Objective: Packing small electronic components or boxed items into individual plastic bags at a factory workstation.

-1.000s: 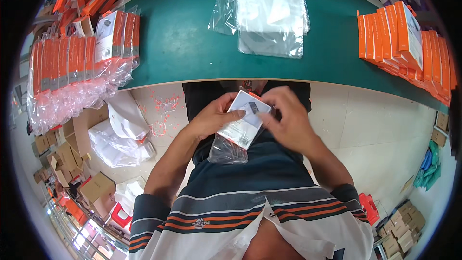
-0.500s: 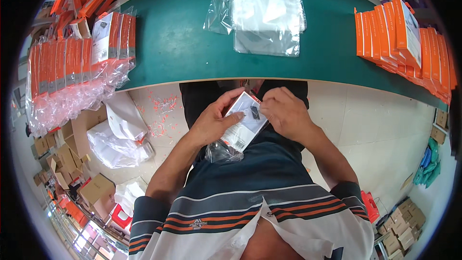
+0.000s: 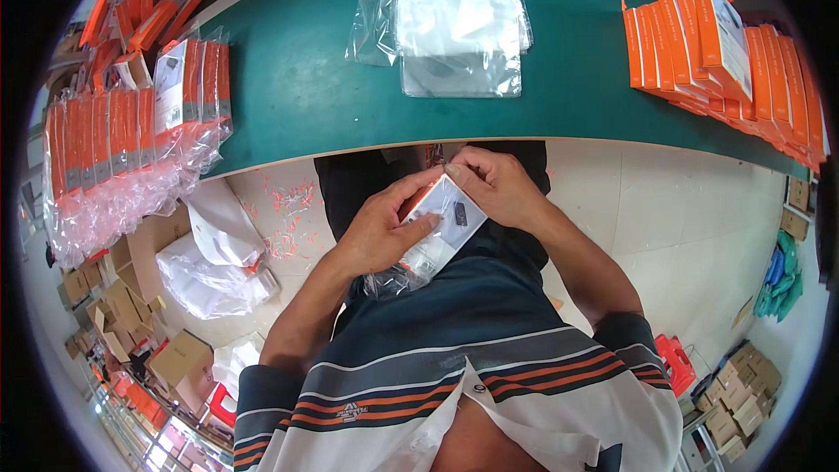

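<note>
A small white box with orange edges and a dark device pictured on its face point(image 3: 448, 232) is held over my lap, just below the table edge. It lies tilted, with crumpled clear plastic bag point(image 3: 398, 280) bunched at its near left end. My left hand point(image 3: 380, 225) is closed around the left side, its thumb lying across the printed face. At the far corner, my right hand point(image 3: 500, 188) is pinched with thumb and bent fingers on the box's top edge. Whether it also grips plastic there is hidden by the fingers.
On the green table point(image 3: 297, 70) lies a stack of clear plastic bags point(image 3: 461, 17). Bagged orange boxes point(image 3: 105, 135) stand in rows at the left, loose orange cartons point(image 3: 157, 4) behind them. More orange boxes point(image 3: 699, 44) stand at the right. Brown cartons point(image 3: 179, 358) sit lower left.
My right hand has shifted slightly left and its thumb now presses on the box's far corner. The box's far end is more covered. The whole view has shifted a little.
</note>
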The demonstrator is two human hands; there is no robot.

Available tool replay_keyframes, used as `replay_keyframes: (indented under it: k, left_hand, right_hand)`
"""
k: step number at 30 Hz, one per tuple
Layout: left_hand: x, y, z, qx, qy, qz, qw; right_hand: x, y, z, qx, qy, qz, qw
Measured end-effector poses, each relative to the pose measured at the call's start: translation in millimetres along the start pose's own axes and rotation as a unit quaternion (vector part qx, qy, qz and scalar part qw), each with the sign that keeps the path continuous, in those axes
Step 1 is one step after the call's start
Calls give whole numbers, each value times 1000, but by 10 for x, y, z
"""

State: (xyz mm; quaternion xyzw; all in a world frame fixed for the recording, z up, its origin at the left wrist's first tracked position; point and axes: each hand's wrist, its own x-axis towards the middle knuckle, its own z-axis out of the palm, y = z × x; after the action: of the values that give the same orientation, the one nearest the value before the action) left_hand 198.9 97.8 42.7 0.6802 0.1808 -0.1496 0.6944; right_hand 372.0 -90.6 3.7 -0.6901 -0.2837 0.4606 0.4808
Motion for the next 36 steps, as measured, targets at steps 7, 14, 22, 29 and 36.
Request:
replay_keyframes:
  k: [7, 14, 22, 29, 36]
  left_hand:
    - [-77, -111, 8, -135, 20, -17, 990]
    - [-292, -119, 43, -21, 52, -54, 997]
    - [-735, -49, -373, 99, 107, -212, 966]
    - [-541, 871, -15, 491, 326, 203, 782]
    - [-387, 1100, -1020, 563, 449, 207, 662]
  right_hand:
    - [-225, 81, -93, 91, -13, -27, 995]
    - [-412, 164, -13, 222, -95, 35, 970]
    - [-457, -157, 96, 189, 48, -64, 979]
    - [-67, -777, 167, 232, 72, -131, 961]
    - [296, -1029, -98, -144, 168, -297, 929]
